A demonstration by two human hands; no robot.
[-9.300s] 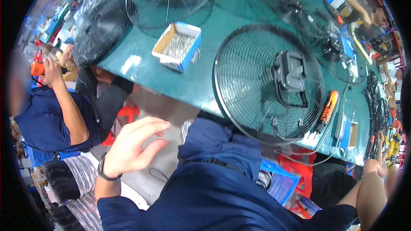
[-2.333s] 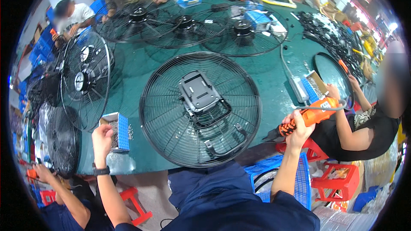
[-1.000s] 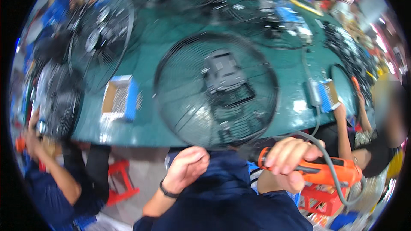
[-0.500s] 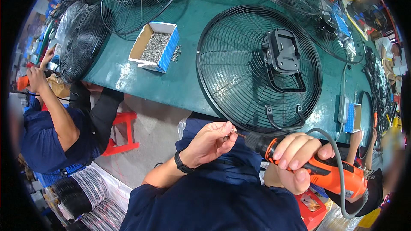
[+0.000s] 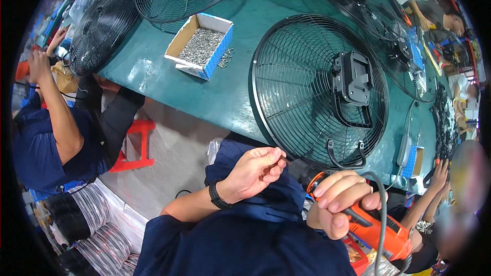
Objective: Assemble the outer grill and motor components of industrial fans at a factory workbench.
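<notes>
My right hand (image 5: 343, 200) is wrapped around an orange and black corded electric screwdriver (image 5: 377, 229), its black chuck pointing left toward my other hand. The fingertips of my left hand (image 5: 260, 169) are pinched together at the end of the thin driver bit; whatever small piece lies between them is hidden. Just beyond both hands, a round black wire fan guard (image 5: 291, 79) lies on the green table (image 5: 204, 103). It carries a black square housing (image 5: 354, 77) and a curved black handle (image 5: 347, 164) near its front edge.
An open blue-and-white box (image 5: 217, 60) of silver screws stands left of the guard, with loose screws (image 5: 225, 58) beside it. More fan guards (image 5: 105, 25) lie around the table. A seated person (image 5: 51, 138) works at left, near a red stool (image 5: 134, 145). Other people are at right.
My view has shifted, so the table things sit farther right. The left fingers have closed further at the bit; silvery bits seen there before are now hidden. The screwdriver stays in my right hand.
</notes>
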